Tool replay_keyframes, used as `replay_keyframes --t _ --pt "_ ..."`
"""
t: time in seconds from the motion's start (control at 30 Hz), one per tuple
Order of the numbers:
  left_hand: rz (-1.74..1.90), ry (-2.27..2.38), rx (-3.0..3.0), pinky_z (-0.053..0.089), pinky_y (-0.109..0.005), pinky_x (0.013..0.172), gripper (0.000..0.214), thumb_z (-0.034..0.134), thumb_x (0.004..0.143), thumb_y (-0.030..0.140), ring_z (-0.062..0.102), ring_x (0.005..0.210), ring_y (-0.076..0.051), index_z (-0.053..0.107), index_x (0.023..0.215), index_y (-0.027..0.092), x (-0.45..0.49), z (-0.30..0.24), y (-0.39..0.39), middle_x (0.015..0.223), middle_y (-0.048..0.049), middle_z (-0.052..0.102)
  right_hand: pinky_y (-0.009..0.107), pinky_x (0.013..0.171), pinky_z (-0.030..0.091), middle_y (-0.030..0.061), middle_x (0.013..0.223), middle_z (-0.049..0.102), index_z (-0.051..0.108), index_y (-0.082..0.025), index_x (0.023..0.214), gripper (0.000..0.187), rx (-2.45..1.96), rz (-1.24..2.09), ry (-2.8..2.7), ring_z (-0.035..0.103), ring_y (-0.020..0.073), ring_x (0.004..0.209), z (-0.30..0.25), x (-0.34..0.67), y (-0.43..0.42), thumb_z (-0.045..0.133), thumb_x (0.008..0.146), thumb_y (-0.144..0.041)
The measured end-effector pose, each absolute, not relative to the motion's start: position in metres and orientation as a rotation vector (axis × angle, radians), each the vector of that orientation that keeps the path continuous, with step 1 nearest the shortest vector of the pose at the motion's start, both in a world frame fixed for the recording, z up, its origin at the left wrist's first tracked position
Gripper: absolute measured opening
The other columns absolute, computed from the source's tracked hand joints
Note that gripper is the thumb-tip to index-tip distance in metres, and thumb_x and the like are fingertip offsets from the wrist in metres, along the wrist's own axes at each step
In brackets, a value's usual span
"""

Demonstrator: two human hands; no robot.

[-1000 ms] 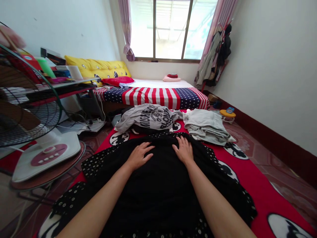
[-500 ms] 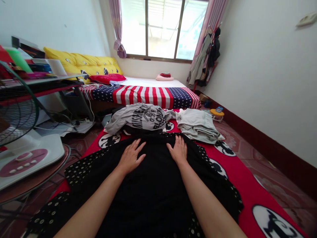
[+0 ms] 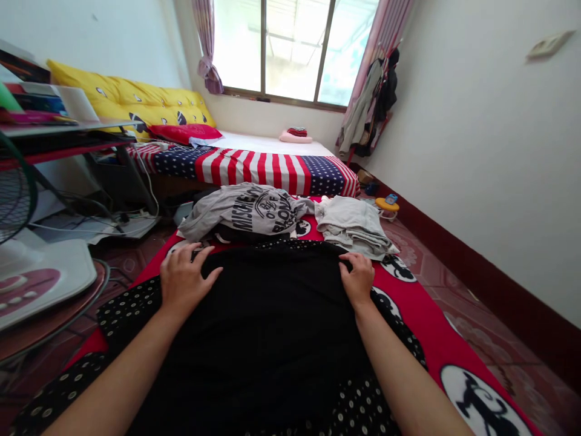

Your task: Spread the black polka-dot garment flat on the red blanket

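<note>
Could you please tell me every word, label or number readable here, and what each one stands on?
"MISCHIE", cut off at a fold, on the grey T-shirt.
"BLON", partly hidden, on the same T-shirt.
The round logo between them is too small to read.
The books at left are too blurred to read.

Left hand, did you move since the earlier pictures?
Yes. The left hand has slid outward to the person's left, farther from the grey printed T-shirt that lies on the red blanket.
</note>
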State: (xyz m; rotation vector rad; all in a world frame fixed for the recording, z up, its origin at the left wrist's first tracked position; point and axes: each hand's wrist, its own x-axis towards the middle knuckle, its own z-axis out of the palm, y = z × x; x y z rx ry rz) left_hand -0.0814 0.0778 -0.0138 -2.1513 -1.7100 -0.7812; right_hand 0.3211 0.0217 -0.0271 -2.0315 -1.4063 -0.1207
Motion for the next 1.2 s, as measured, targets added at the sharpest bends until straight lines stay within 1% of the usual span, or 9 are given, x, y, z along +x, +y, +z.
replay_keyframes --t 0.1,0.23,0.37,0.47,0.67,0.83,0.93,1.1,1.2 --pt "-0.505 -1.922 -2.168 0.048 -0.051 0.082 0.072 0.061 0.074 0.064 0.058 0.105 -0.041 0.054 0.129 0.018 -0.1 -0.018 0.077 0.116 -0.0195 0.063 0.041 0.089 0.043 0.0106 0.117 0.059 0.061 -0.021 0.123 0.048 -2.057 -0.14 -1.438 0.053 0.0293 0.106 -0.032 0.329 0.006 0.065 0.078 -0.038" --pt "-0.559 -1.85 -2.272 0.049 -0.039 0.071 0.048 0.053 0.084 0.052 0.065 0.089 -0.033 0.06 0.12 0.02 -0.097 -0.016 0.082 0.111 -0.0123 0.067 0.03 0.074 0.046 0.005 0.099 0.061 0.067 -0.026 0.114 0.034 -1.982 -0.043 -1.547 0.059 0.0209 0.087 -0.025 0.321 -0.005 0.063 0.083 -0.037" --pt "-0.903 -1.563 -2.239 0.046 -0.037 0.081 0.043 0.048 0.089 0.05 0.062 0.097 -0.029 0.06 0.118 0.02 -0.084 0.007 0.098 0.107 -0.0096 0.067 0.027 0.08 0.045 0.0042 0.099 0.059 0.068 -0.024 0.108 0.027 -1.802 -0.232 -1.396 0.059 0.018 0.09 -0.003 0.322 -0.012 0.056 0.088 -0.038" --pt "-0.895 -1.467 -2.252 0.041 -0.04 0.092 0.041 0.05 0.089 0.046 0.057 0.106 -0.03 0.059 0.121 0.021 -0.078 0.007 0.113 0.11 -0.0104 0.065 0.03 0.088 0.044 0.0074 0.108 0.058 0.068 -0.022 0.109 0.027 -1.829 -0.389 -1.32 0.055 0.0203 0.102 0.0 0.332 -0.011 0.055 0.089 -0.035" --pt "-0.579 -1.577 -2.334 0.039 -0.045 0.097 0.046 0.057 0.083 0.029 0.05 0.117 -0.033 0.055 0.128 0.019 -0.077 -0.022 0.119 0.13 -0.0154 0.054 0.044 0.092 0.043 0.0098 0.115 0.061 0.074 -0.024 0.095 0.022 -2.115 -0.257 -1.485 0.051 0.0293 0.111 -0.02 0.347 -0.008 0.061 0.08 -0.015" --pt "-0.713 -1.441 -2.466 0.036 -0.048 0.105 0.041 0.055 0.085 0.028 0.042 0.129 -0.035 0.059 0.125 0.018 -0.094 -0.01 0.077 0.143 -0.0161 0.042 0.043 0.102 0.039 0.0102 0.122 0.058 0.068 -0.02 0.103 0.022 -1.682 -0.117 -1.69 0.051 0.0255 0.116 0.002 0.298 -0.064 0.058 0.084 -0.015" --pt "-0.858 -1.366 -2.701 0.041 -0.04 0.104 0.026 0.053 0.088 0.033 0.053 0.12 -0.027 0.07 0.103 0.02 -0.106 0.002 0.031 0.129 -0.0112 0.056 0.033 0.09 0.047 0.006 0.111 0.063 0.065 -0.023 0.1 0.017 -1.315 0.308 -1.914 0.058 0.0181 0.103 0.015 0.242 -0.121 0.054 0.09 -0.017" --pt "-0.895 -1.646 -2.929 0.051 -0.023 0.076 0.024 0.054 0.09 0.04 0.067 0.078 -0.014 0.071 0.091 0.022 -0.124 0.013 -0.04 0.085 0.0007 0.072 0.029 0.069 0.042 -0.0002 0.086 0.066 0.063 -0.022 0.093 0.01 -1.007 0.521 -2.24 0.057 0.014 0.076 0.008 0.172 -0.179 0.063 0.085 -0.016" --pt "-0.895 -1.77 -2.873 0.05 -0.022 0.072 0.025 0.055 0.09 0.04 0.067 0.072 -0.013 0.071 0.087 0.022 -0.135 0.014 -0.061 0.082 0.0019 0.073 0.032 0.072 0.043 0.0029 0.103 0.065 0.06 -0.022 0.111 0.041 -1.141 0.5 -2.352 0.057 0.0195 0.087 -0.004 0.149 -0.179 0.077 0.074 -0.028"
